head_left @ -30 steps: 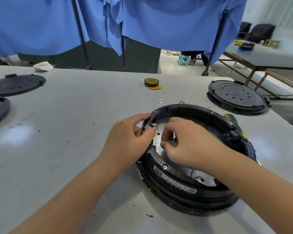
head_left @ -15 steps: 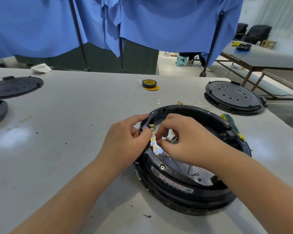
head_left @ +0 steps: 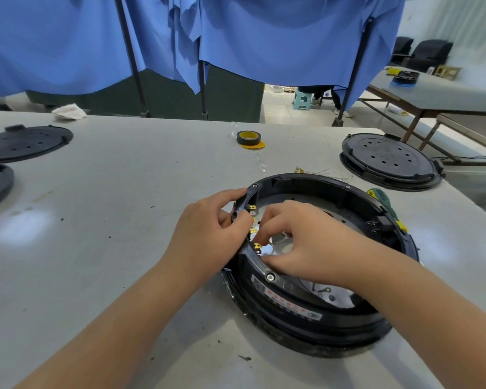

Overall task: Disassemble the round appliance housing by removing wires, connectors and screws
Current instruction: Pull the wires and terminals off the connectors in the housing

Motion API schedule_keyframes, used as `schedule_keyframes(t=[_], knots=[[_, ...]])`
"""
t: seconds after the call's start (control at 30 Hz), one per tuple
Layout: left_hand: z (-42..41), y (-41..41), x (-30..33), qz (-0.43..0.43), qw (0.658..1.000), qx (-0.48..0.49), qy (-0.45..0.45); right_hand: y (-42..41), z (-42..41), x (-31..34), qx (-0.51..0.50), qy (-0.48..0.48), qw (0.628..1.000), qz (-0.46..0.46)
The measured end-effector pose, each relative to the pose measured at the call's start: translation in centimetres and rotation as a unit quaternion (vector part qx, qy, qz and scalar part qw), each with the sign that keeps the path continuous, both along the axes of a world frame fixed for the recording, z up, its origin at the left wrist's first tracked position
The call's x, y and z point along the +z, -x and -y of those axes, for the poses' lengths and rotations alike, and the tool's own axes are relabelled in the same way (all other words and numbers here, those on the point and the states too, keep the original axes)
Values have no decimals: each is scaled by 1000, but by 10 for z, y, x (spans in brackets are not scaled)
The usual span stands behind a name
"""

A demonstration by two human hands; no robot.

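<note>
A white label (head_left: 288, 304) with red marks sits on the near wall of the round housing (head_left: 317, 327), its print too small to read.

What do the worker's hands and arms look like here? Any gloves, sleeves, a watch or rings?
Both are bare. The left hand and the right hand wear no gloves, and no rings show on the fingers in view. Both forearms are uncovered right down to the bottom edge of the picture, with no sleeve, watch, bracelet or strap visible. Anything worn above that is out of frame.
</note>
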State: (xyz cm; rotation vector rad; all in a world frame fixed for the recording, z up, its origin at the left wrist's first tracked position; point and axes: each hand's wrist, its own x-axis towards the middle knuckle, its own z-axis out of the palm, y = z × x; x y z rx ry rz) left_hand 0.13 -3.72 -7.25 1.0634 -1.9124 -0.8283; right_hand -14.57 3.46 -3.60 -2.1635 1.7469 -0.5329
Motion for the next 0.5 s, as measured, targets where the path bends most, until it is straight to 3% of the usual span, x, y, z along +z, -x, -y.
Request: schedule_keyframes(t=[0.5], knots=[[0,0,1,0,1000,3,4,-4,-2,2,-12,13,999,-46]])
